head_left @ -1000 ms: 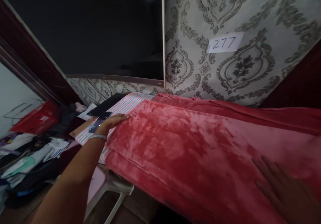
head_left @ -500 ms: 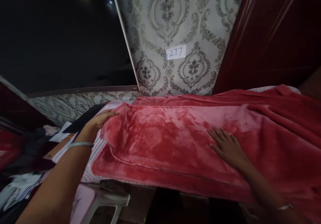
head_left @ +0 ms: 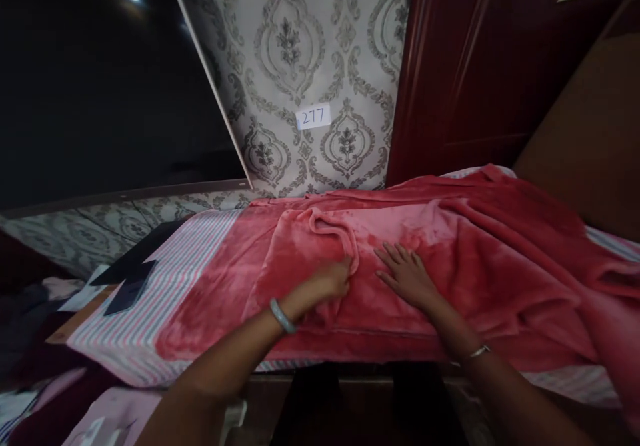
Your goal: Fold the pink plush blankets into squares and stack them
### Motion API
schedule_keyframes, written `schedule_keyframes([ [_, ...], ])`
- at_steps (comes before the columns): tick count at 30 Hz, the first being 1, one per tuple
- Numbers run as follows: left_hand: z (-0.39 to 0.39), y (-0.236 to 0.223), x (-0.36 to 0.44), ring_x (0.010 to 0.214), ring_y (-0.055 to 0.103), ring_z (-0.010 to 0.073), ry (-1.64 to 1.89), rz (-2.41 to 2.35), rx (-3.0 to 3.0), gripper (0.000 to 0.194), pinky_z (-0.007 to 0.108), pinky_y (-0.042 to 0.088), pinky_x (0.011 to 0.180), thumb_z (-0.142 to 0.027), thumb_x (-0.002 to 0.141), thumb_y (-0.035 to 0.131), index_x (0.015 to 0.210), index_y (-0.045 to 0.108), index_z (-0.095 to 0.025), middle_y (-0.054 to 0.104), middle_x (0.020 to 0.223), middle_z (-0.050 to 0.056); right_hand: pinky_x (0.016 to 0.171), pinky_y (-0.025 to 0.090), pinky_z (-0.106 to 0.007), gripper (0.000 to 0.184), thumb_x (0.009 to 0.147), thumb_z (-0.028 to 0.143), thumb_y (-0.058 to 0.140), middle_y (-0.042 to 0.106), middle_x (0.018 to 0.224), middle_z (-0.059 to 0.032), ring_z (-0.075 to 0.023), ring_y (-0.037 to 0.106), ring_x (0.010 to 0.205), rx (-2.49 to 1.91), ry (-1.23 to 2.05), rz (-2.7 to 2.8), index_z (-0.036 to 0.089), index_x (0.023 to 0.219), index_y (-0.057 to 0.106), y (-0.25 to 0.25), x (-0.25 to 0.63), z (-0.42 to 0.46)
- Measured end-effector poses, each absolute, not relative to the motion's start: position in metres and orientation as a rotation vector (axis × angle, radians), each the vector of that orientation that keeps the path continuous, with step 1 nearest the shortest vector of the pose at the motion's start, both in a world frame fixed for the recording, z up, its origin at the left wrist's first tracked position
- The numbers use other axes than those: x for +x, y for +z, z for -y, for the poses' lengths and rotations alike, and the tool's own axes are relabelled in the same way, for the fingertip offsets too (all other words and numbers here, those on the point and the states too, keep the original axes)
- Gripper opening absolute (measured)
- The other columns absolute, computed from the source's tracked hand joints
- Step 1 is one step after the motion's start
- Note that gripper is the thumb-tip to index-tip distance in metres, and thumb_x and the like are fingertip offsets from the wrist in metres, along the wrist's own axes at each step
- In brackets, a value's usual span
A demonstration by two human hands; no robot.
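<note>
A red plush blanket [head_left: 450,246] lies spread over a bed with a pink, white and grey striped sheet [head_left: 165,266]. My left hand [head_left: 330,281] grips a folded-over edge of the blanket near the middle, fingers closed on the cloth. Just to its right my right hand [head_left: 407,276] lies flat on the blanket, fingers stretched out. Both wrists wear a bangle.
A dark phone [head_left: 127,293] and a black flat object [head_left: 140,256] lie on the bed's left end. A note reading 277 [head_left: 313,117] is stuck on the patterned wall. Dark red wood panels stand at right. A pale plastic chair [head_left: 115,419] sits at lower left.
My left hand has pulled the blanket's left edge rightwards toward the middle, baring the striped sheet. The right hand has shifted slightly left, and the view has swung right.
</note>
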State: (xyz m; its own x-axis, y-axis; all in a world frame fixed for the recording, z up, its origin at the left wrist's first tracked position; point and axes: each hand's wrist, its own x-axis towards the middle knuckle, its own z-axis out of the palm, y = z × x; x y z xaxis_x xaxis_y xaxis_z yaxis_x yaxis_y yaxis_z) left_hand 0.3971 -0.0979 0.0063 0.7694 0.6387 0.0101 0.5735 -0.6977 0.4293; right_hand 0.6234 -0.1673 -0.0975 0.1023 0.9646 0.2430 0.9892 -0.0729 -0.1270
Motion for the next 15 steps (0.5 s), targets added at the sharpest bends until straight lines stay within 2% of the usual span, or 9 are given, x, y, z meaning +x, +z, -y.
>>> schedule_keyframes([
  [2,0.119,-0.002,0.393,0.091,0.072,0.0323,0.171,-0.935,2.650,0.069,0.043,0.055,0.079,-0.016,0.080,0.053,0.150,0.050,-0.016,0.076,0.104,0.017,0.120,0.029,-0.065,0.060,0.102,0.053,0.038,0.037,0.167,-0.0090,-0.0357,0.032,0.154,-2.109,-0.131,1.937,0.031,0.158,0.045,-0.098,0.624,0.168],
  [5,0.144,0.003,0.381,0.104,0.070,0.0342,0.176,-0.941,2.800,0.075,0.047,0.054,0.087,-0.019,0.087,0.046,0.161,0.033,-0.019,0.069,0.128,0.019,0.119,0.029,-0.066,0.060,0.102,0.053,0.041,0.037,0.167,-0.0091,-0.0363,0.030,0.154,-2.090,-0.113,1.932,0.032,0.158,0.044,-0.100,0.627,0.166],
  [7,0.156,0.007,0.371,0.109,0.067,0.0351,0.245,-0.983,2.826,0.076,0.051,0.053,0.091,-0.023,0.088,0.050,0.161,0.032,-0.022,0.064,0.135,0.020,0.117,0.031,-0.067,0.059,0.101,0.053,0.043,0.039,0.166,-0.0087,-0.0378,0.033,0.153,-2.090,-0.059,1.909,0.033,0.156,0.047,-0.098,0.631,0.163],
  [9,0.165,0.004,0.362,0.111,0.065,0.0359,0.316,-1.061,2.806,0.076,0.052,0.051,0.094,-0.028,0.088,0.057,0.160,0.034,-0.025,0.064,0.132,0.019,0.115,0.036,-0.066,0.056,0.101,0.051,0.045,0.046,0.161,-0.0091,-0.0380,0.041,0.148,-2.035,0.029,1.886,0.031,0.153,0.052,-0.092,0.633,0.157],
  [12,0.178,-0.012,0.349,0.111,0.062,0.0357,0.458,-1.180,2.739,0.076,0.052,0.050,0.094,-0.033,0.087,0.063,0.159,0.038,-0.027,0.065,0.125,0.017,0.116,0.041,-0.057,0.057,0.100,0.045,0.048,0.057,0.152,-0.0103,-0.0328,0.052,0.140,-1.823,0.172,1.846,0.025,0.152,0.053,-0.079,0.631,0.142],
  [15,0.189,-0.033,0.340,0.113,0.060,0.0331,0.664,-1.245,2.672,0.076,0.050,0.049,0.096,-0.030,0.087,0.063,0.159,0.037,-0.024,0.063,0.128,0.016,0.120,0.040,-0.050,0.062,0.096,0.039,0.051,0.057,0.152,-0.0119,-0.0299,0.053,0.140,-1.694,0.260,1.761,0.017,0.154,0.050,-0.067,0.620,0.121],
])
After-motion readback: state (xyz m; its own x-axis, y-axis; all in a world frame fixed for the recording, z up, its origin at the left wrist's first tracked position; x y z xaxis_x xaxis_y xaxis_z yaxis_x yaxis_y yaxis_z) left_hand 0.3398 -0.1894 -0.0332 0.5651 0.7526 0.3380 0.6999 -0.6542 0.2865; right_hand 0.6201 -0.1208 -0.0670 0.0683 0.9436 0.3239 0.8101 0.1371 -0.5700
